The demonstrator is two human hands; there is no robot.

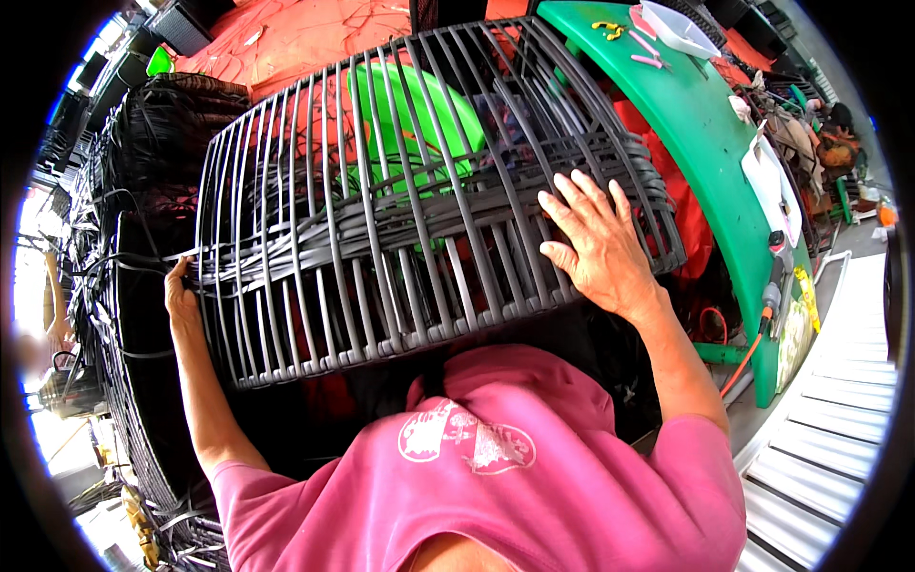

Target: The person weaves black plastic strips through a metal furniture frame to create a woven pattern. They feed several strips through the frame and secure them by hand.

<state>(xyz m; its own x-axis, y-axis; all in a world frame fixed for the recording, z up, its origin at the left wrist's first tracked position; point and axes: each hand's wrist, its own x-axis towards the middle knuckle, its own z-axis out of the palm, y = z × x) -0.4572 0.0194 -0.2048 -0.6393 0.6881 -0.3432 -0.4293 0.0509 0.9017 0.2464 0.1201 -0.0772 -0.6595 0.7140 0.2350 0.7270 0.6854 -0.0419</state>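
A dark grey frame of many parallel bars (334, 219) lies tilted across my lap, with flat black strips (410, 217) woven through its middle in a band. My left hand (179, 294) is at the frame's left edge, its fingers closed around a black strip that trails off to the left. The fingertips there are small and partly hidden. On the right part of the frame rests my right hand (602, 250), fingers spread over the bars and the woven band, holding nothing.
Behind the bars shows a bright green chair (429, 114). A curved green table (705, 143) at the right carries pink-handled pliers (648, 52), yellow-handled pliers (608, 30) and a white tray (681, 29). Dark woven pieces (143, 286) stand at the left; a white slatted rack (829, 410) lies right.
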